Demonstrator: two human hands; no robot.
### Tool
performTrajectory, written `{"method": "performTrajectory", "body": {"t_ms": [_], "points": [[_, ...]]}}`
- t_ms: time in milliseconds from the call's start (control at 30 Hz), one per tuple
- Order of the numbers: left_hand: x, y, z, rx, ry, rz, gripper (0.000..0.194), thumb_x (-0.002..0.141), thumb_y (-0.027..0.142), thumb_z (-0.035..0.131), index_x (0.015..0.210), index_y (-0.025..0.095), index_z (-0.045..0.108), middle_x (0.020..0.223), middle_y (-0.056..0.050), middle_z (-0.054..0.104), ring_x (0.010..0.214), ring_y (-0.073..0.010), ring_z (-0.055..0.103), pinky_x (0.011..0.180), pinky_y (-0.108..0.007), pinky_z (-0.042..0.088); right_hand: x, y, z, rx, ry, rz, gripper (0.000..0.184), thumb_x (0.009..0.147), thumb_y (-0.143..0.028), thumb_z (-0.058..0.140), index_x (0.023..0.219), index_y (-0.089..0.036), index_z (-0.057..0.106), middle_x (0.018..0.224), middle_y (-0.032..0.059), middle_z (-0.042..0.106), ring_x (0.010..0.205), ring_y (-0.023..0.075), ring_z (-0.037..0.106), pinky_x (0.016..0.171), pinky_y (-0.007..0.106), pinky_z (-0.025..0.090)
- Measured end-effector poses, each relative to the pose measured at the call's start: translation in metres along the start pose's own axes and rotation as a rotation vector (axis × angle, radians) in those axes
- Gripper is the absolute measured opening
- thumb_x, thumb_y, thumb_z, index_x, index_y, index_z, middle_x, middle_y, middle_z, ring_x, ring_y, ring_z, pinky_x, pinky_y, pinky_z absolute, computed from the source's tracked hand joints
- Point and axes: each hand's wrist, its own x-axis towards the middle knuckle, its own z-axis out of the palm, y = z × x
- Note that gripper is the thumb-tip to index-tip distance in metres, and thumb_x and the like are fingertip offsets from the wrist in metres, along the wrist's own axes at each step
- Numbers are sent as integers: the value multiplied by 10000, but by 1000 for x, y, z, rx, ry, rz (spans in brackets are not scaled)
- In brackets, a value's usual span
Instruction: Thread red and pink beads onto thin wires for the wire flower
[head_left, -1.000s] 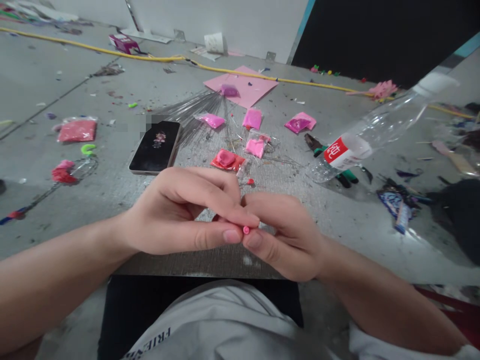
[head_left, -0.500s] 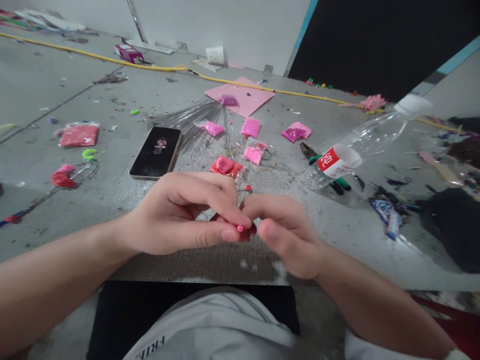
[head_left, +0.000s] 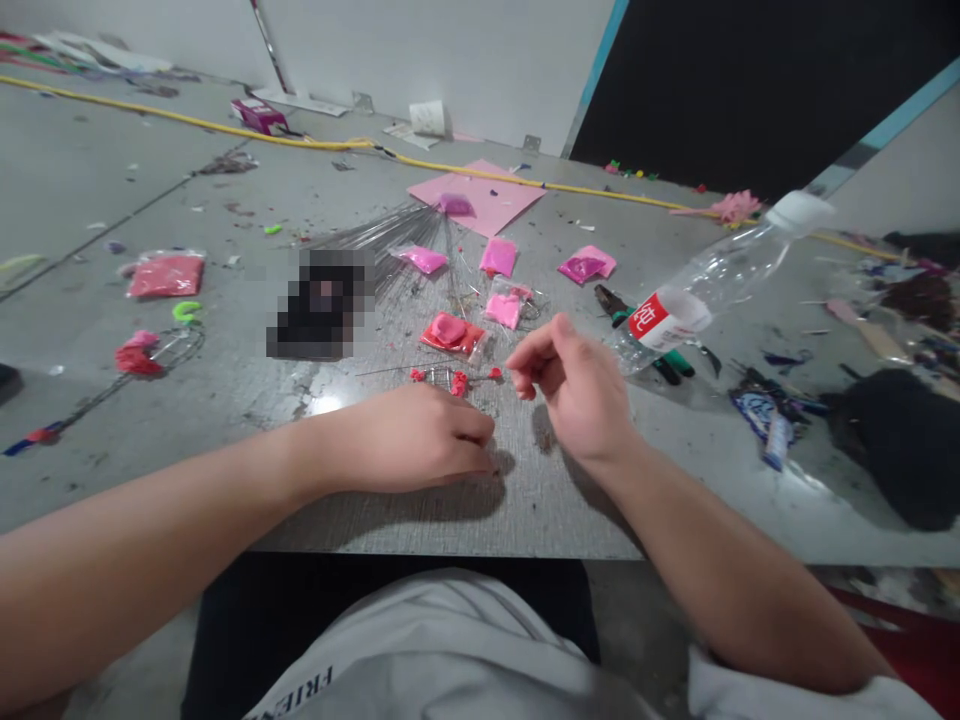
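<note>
My left hand (head_left: 420,440) rests low over the table near its front edge, back upward, fingers curled down and closed at the tips. Whatever they pinch, if anything, is hidden beneath them. Just beyond its knuckles lie small red clay bits (head_left: 459,383) with thin wire among them. My right hand (head_left: 581,395) is raised to the right of these bits, fingers loosely bent and apart from the thumb, with nothing visible in it. Farther out, a lump of pink clay (head_left: 448,328) sits on a red clay packet (head_left: 466,345).
Pink clay packets (head_left: 502,305) and a bundle of thin wires (head_left: 382,232) lie beyond my hands. Right of them are pliers (head_left: 671,368) and a tilted clear plastic bottle (head_left: 739,255). At left are a blurred-out phone (head_left: 319,310) and a red packet (head_left: 166,274).
My hands have parted. The left has lowered to the table and the right has lifted away. The pink bit between the fingers is no longer visible; red clay bits show beyond the left hand.
</note>
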Motion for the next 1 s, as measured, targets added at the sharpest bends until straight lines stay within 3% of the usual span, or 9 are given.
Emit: {"method": "performTrajectory", "body": {"t_ms": [200,400,533,633,733,867,900,1000], "points": [[-7,-11,1,-80,-131,-30,195,1011,270,611,890,229,759,823,-24,687,688,-160,606,653,-321,416,0,2,0,2,-4,19,575,1007,-664,509,753,-189,710,613,-2,623,581,113,582,550,258,451],[-10,-16,-1,-199,-149,-53,150,985,226,633,987,255,780,883,-36,736,785,-180,663,745,-301,470,-1,0,1,-30,-14,-19,455,1008,-546,605,746,-187,703,621,-17,617,587,96,578,545,229,452],[-12,-25,-12,-227,-140,-82,188,957,178,622,837,213,762,814,-53,707,754,-174,653,687,-270,451,0,-2,0,-115,-18,-23,461,1006,-542,613,711,-189,648,624,-24,591,585,92,560,554,230,456],[-14,-34,-22,-314,-58,-107,186,980,222,621,873,219,774,816,-48,708,726,-149,652,676,-246,460,1,-2,-1,-213,11,-10,461,1000,-562,606,718,-199,617,611,-33,564,569,92,538,551,241,446],[-15,-42,-29,-352,94,-195,171,985,277,640,896,219,775,822,-46,710,699,-135,640,664,-245,475,2,0,-2,-307,37,-30,346,1012,-513,602,860,-211,679,662,-31,600,585,99,551,573,262,449],[-21,-59,-23,-131,382,-428,170,968,287,644,936,177,769,868,-71,695,761,-161,646,691,-270,499,3,6,-3,-322,29,-87,142,1006,-346,611,1021,-232,694,783,-17,672,671,118,623,661,296,507],[-24,-65,-19,-57,407,-465,188,969,277,627,1031,176,774,931,-87,704,831,-182,663,742,-289,518,3,8,-3,-325,30,-95,110,993,-304,614,1033,-235,689,833,-9,692,703,123,641,683,304,519],[-33,-86,-7,8,318,-442,401,957,289,626,1342,208,702,1293,-160,646,1111,-249,667,929,-357,546,3,10,-3,-358,64,-102,92,936,-225,647,1024,-232,671,942,9,713,763,132,650,694,308,523]]}}
